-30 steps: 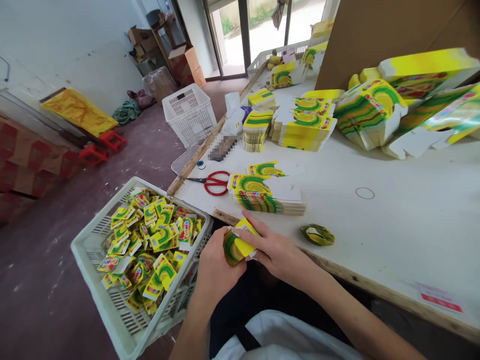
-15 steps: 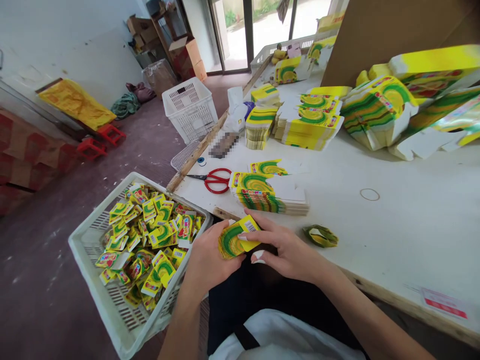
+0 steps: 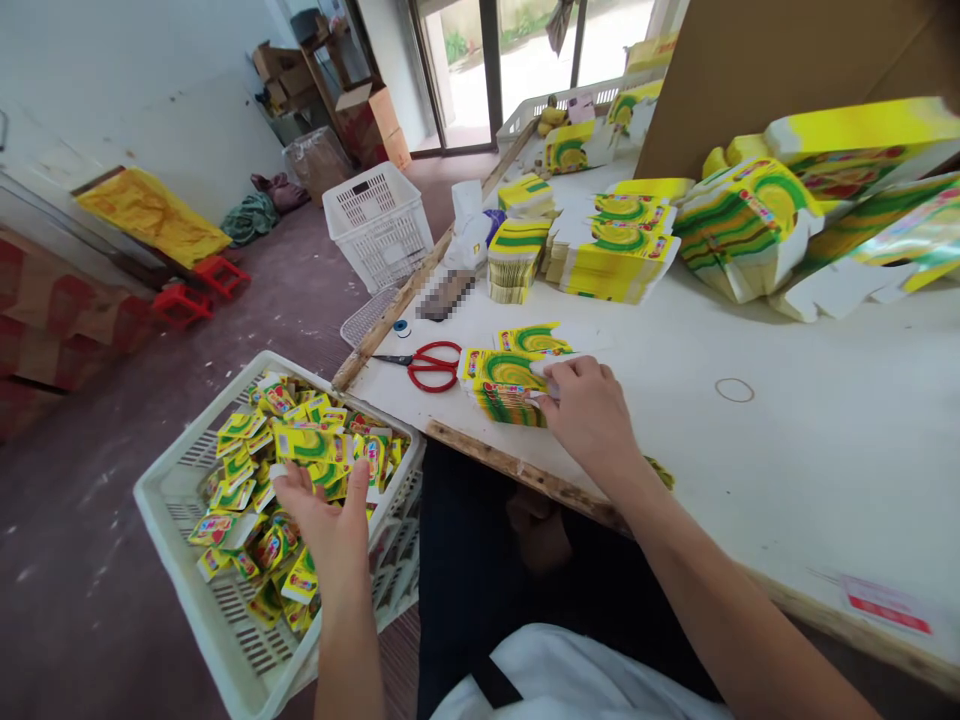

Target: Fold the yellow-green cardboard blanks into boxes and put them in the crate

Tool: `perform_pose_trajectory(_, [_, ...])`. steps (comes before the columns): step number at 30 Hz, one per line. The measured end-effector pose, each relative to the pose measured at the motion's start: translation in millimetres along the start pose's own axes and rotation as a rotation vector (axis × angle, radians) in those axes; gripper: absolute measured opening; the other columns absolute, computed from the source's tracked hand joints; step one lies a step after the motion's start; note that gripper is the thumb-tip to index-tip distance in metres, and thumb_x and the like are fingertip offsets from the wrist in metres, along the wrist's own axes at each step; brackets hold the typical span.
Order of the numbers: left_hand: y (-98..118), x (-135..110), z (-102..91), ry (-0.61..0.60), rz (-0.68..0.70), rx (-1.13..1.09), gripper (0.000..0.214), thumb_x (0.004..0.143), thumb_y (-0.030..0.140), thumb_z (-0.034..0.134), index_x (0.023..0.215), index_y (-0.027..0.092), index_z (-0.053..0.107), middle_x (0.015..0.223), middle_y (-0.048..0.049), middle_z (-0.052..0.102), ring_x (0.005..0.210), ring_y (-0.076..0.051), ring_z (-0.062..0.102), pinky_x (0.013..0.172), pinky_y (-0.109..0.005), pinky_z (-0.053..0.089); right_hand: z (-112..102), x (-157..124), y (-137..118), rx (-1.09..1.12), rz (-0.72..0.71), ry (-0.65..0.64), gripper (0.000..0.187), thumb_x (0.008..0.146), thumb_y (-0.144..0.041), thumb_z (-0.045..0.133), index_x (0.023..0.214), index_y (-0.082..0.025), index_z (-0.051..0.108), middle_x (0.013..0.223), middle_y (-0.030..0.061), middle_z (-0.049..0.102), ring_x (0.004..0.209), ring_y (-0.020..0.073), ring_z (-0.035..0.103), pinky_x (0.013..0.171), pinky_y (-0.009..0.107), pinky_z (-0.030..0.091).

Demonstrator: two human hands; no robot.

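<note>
My left hand (image 3: 328,525) hangs open, palm up, over the white plastic crate (image 3: 184,560) full of several small folded yellow-green boxes. One folded box (image 3: 304,443) lies just off its fingertips on top of the pile. My right hand (image 3: 592,415) rests on the near stack of flat box blanks (image 3: 504,385) on the white table (image 3: 787,440), fingers curled and pinching the top blank's white edge. A crumpled yellow-green piece (image 3: 660,472) peeks out behind my right wrist.
Red-handled scissors (image 3: 429,364) lie left of the stack. Taller piles of blanks (image 3: 615,260) and large opened cartons (image 3: 750,225) fill the table's back. An empty white basket (image 3: 379,225) stands on the floor, red stools (image 3: 199,290) beyond it.
Both hands held one folded box over my lap. Now the left hand has swung to the crate and let it go, and the right hand has reached up to the stack of blanks.
</note>
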State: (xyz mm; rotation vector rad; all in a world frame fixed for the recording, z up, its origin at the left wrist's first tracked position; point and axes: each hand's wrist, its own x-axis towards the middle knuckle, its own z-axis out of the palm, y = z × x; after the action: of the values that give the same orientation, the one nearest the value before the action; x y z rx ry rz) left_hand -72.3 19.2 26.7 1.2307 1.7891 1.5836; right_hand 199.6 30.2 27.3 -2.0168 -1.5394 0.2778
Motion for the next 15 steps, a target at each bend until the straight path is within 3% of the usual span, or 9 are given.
perform_pose_trajectory(3, [-6, -10, 7.4, -0.128, -0.043, -0.041, 0.085, 0.065, 0.044, 0.085, 0.132, 0.024, 0.035, 0.152, -0.0185, 0.034, 0.146, -0.031, 0.031, 0.119, -0.049, 0.027, 1, 7, -2, -0.098, 0.014, -0.051, 0.016, 0.082, -0.012, 0.062, 0.098, -0.013, 0.067, 0.107, 0.0189, 0.063, 0.103, 0.0351, 0.058, 0.088, 0.048, 0.046])
perform_pose_trajectory(7, [-12, -33, 28.3, -0.318, -0.112, -0.131, 0.072, 0.066, 0.046, 0.083, 0.124, 0.023, 0.046, 0.138, -0.0164, 0.052, 0.131, -0.031, 0.051, 0.108, -0.048, 0.042, -3, 7, -7, -0.093, 0.014, -0.035, 0.023, 0.078, -0.010, 0.064, 0.100, -0.011, 0.063, 0.106, 0.0188, 0.065, 0.101, 0.0339, 0.059, 0.087, 0.045, 0.046])
perform_pose_trajectory(11, [-11, -55, 44.0, -0.508, -0.184, -0.347, 0.063, 0.067, 0.045, 0.082, 0.119, 0.024, 0.055, 0.126, -0.0128, 0.063, 0.118, -0.029, 0.061, 0.098, -0.045, 0.050, -10, -8, -15, 0.072, -0.026, -0.061, 0.019, 0.078, -0.005, 0.058, 0.091, -0.018, 0.061, 0.093, 0.0089, 0.069, 0.088, 0.0249, 0.063, 0.077, 0.035, 0.046])
perform_pose_trajectory(13, [-3, -62, 48.8, -0.576, -0.225, -0.523, 0.060, 0.067, 0.048, 0.082, 0.116, 0.024, 0.059, 0.120, -0.0112, 0.066, 0.115, -0.028, 0.062, 0.097, -0.044, 0.050, -9, -24, -22, 0.244, -0.091, -0.181, 0.018, 0.075, -0.004, 0.058, 0.083, -0.020, 0.058, 0.086, 0.0037, 0.068, 0.077, 0.0195, 0.062, 0.070, 0.030, 0.044])
perform_pose_trajectory(15, [10, -66, 52.0, -0.555, -0.260, -0.701, 0.055, 0.068, 0.056, 0.078, 0.110, 0.024, 0.064, 0.110, -0.0094, 0.069, 0.111, -0.028, 0.063, 0.096, -0.042, 0.051, -4, -43, -31, 0.452, -0.150, -0.389, 0.019, 0.072, -0.004, 0.060, 0.076, -0.021, 0.053, 0.075, -0.0008, 0.064, 0.066, 0.0156, 0.057, 0.061, 0.026, 0.040])
